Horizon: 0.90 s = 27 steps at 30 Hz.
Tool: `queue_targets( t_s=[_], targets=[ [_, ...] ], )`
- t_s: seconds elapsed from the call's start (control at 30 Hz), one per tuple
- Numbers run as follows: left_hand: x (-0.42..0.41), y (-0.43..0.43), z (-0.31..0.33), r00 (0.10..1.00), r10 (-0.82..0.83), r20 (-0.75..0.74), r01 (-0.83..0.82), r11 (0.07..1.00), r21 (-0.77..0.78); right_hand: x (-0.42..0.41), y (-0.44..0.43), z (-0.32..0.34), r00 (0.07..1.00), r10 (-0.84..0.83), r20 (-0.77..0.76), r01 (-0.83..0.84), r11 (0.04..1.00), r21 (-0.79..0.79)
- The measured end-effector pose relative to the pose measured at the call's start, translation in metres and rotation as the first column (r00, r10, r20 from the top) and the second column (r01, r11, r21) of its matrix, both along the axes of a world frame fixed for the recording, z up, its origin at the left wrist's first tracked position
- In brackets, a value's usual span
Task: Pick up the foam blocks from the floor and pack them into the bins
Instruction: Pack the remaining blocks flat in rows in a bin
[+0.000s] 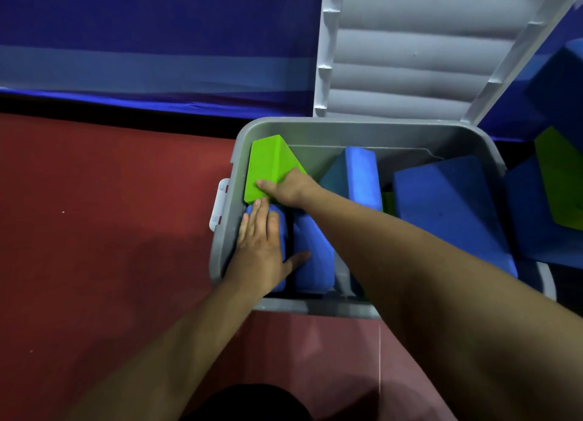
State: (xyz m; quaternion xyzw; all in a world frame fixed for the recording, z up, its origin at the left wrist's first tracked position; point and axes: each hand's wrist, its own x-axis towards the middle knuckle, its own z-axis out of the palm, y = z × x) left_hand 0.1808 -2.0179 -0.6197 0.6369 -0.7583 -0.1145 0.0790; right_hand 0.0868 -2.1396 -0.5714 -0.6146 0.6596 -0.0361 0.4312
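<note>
A grey plastic bin (362,130) stands open on the red floor, its white lid (410,48) tilted up behind it. Inside, at the left end, a green foam block (268,165) leans upright. My right hand (288,187) grips its near edge, thumb on the green face. Below it, my left hand (262,240) lies flat with straight fingers on a blue foam block (312,256) at the bin's near left corner. More blue blocks fill the bin: an upright slab (361,174) and a large wedge (448,199).
To the right of the bin lie more blue foam (533,218) and a green piece (561,180). A blue padded wall (142,42) runs behind. Red floor (94,215) stretches to the left and in front. A white latch (219,204) sticks out from the bin's left side.
</note>
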Motion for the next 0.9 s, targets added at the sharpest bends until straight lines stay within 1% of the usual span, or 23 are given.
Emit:
queue_targets(
  t_s=[0.07,0.13,0.23,0.27,0.37,0.5,0.57,0.6,0.67,0.73,0.9],
  targets=[
    [0.000,0.000,-0.004,1.000,-0.007,0.001,0.007,1.000,-0.013,-0.001,-0.004,-0.001,0.998,-0.015,0.068,0.014,1.000,0.027],
    [0.001,-0.002,-0.007,1.000,-0.027,-0.004,0.027,1.000,-0.007,-0.005,-0.007,0.004,0.988,-0.067,0.140,0.063,0.997,0.032],
    [0.003,0.001,-0.008,0.998,-0.061,-0.020,0.061,0.998,-0.035,-0.032,-0.006,0.006,0.963,-0.164,0.212,0.173,0.985,-0.024],
    [0.004,0.002,-0.007,0.998,-0.056,-0.037,0.055,0.998,-0.030,-0.045,-0.003,0.004,0.967,-0.165,0.196,0.181,0.981,-0.067],
    [0.007,0.001,-0.013,0.999,-0.034,-0.032,0.034,0.999,0.004,-0.076,0.012,-0.001,0.994,-0.107,0.031,0.110,0.982,-0.155],
    [0.001,-0.005,-0.016,0.998,-0.059,-0.027,0.061,0.995,0.079,-0.063,0.017,-0.006,0.993,-0.115,0.016,0.116,0.982,-0.150],
    [-0.002,-0.006,-0.012,0.998,-0.017,-0.068,0.019,0.999,0.030,-0.050,0.014,-0.006,0.994,-0.092,-0.058,0.082,0.985,-0.152],
    [-0.002,-0.004,-0.007,0.997,0.000,-0.081,0.003,0.999,0.039,-0.044,0.012,-0.006,0.991,-0.083,-0.103,0.064,0.983,-0.172],
    [-0.002,0.004,0.001,0.999,-0.031,-0.029,0.035,0.989,0.146,-0.035,0.009,-0.001,0.987,-0.085,-0.137,0.049,0.968,-0.245],
    [0.000,0.011,0.006,0.998,-0.054,0.018,0.049,0.978,0.204,-0.027,0.008,0.004,0.986,-0.087,-0.145,0.034,0.942,-0.335],
    [0.004,-0.002,0.003,0.994,-0.003,-0.112,0.028,0.975,0.221,-0.014,0.015,0.011,0.979,-0.060,-0.196,-0.036,0.892,-0.452]
  ],
)
